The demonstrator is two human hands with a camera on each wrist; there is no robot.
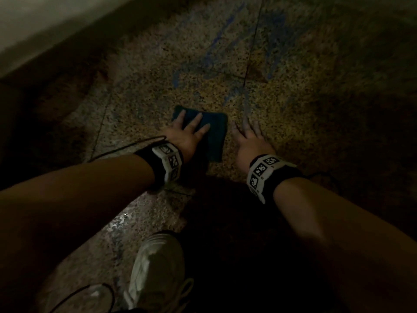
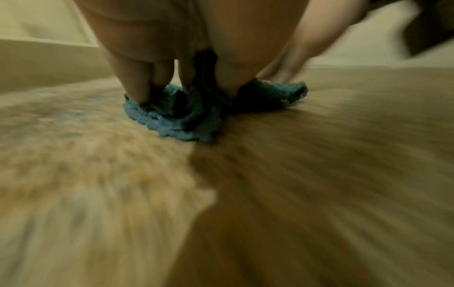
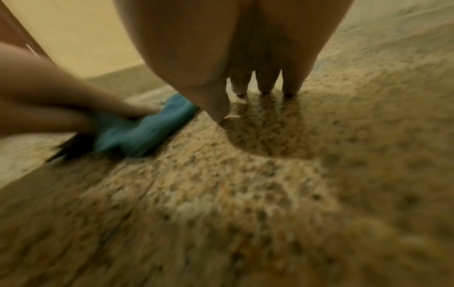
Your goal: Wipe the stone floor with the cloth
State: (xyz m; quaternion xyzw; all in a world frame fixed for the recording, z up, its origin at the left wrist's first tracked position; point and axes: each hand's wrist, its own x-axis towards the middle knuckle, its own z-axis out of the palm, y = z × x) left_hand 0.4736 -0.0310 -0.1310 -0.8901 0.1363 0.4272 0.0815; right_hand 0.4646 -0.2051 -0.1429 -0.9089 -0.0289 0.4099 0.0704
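Note:
A folded teal cloth [image 1: 214, 134] lies flat on the speckled stone floor [image 1: 282, 105]. My left hand [image 1: 187, 132] presses down on the cloth's left part with straight, spread fingers. In the left wrist view those fingers [image 2: 132, 81] push into the bunched cloth [image 2: 176, 124]. My right hand [image 1: 248, 136] rests flat on the bare floor just right of the cloth, fingers straight. The right wrist view shows its fingertips [image 3: 265, 85] touching the stone, with the cloth [image 3: 145, 128] and the left hand [image 3: 61, 103] to the left.
Blue smears [image 1: 225, 41] mark the floor ahead of the hands, beside a tile joint [image 1: 252, 53]. A pale wall [image 1: 33, 26] runs along the far left. My white shoe [image 1: 158, 267] stands near the bottom, with a thin black cable [image 1: 126, 146] trailing from the left wristband.

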